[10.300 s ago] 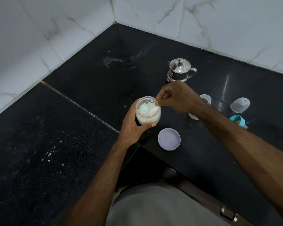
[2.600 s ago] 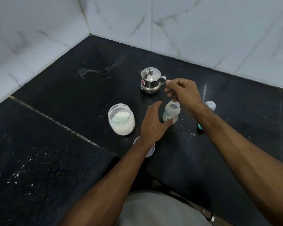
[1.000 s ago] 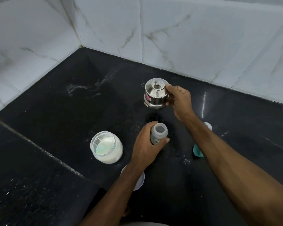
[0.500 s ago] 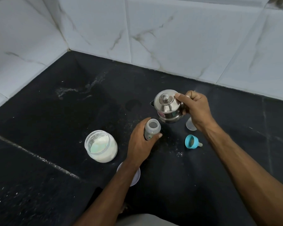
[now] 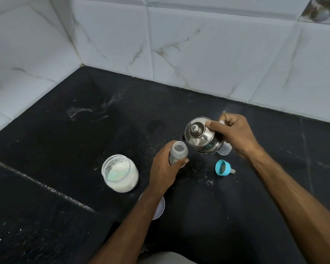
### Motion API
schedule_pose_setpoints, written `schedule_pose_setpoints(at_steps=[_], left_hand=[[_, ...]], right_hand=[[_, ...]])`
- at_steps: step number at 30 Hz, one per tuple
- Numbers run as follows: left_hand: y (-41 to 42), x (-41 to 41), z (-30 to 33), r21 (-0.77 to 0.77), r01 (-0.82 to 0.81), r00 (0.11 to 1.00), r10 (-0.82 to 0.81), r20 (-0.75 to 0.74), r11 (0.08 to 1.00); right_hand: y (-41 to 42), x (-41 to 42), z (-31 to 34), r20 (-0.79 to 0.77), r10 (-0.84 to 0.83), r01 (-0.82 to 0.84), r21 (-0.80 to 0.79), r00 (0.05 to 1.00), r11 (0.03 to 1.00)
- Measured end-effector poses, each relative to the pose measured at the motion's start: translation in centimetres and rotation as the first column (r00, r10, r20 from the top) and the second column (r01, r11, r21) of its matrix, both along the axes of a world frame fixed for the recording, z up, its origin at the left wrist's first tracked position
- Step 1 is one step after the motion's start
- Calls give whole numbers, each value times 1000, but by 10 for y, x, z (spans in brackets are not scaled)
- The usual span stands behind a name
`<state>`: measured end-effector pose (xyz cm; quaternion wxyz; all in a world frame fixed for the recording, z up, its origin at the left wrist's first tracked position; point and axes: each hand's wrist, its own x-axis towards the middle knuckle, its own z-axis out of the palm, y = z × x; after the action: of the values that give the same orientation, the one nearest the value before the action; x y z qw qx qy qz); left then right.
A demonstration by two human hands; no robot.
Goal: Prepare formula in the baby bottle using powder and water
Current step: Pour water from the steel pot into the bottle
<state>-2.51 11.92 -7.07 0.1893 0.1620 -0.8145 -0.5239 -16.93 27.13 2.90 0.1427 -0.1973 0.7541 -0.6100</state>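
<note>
Right hand (image 5: 234, 136) tilts shiny steel kettle (image 5: 201, 137) beside translucent bottle (image 5: 177, 152).

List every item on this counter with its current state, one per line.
Clear baby bottle: uncapped, upright, gripped by left hand.
Steel lidded kettle: lifted, tilted toward bottle, held by right hand.
Glass powder jar: open, upright.
White round lid: lying off the jar.
Blue nipple collar: lying on its side.
</note>
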Motion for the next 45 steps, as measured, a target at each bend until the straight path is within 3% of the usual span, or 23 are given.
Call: schedule_pose_setpoints(at_steps=[18,45], left_hand=[[-2,-2,-7,-15,-15,998,16,66,1000],[0,-2,-3,7,-13,998,12,66,1000]], right_hand=[[-3,1,23,-202,168,-138,159,965,978],[-19,0,29,-282,272,-191,282,920,940]])
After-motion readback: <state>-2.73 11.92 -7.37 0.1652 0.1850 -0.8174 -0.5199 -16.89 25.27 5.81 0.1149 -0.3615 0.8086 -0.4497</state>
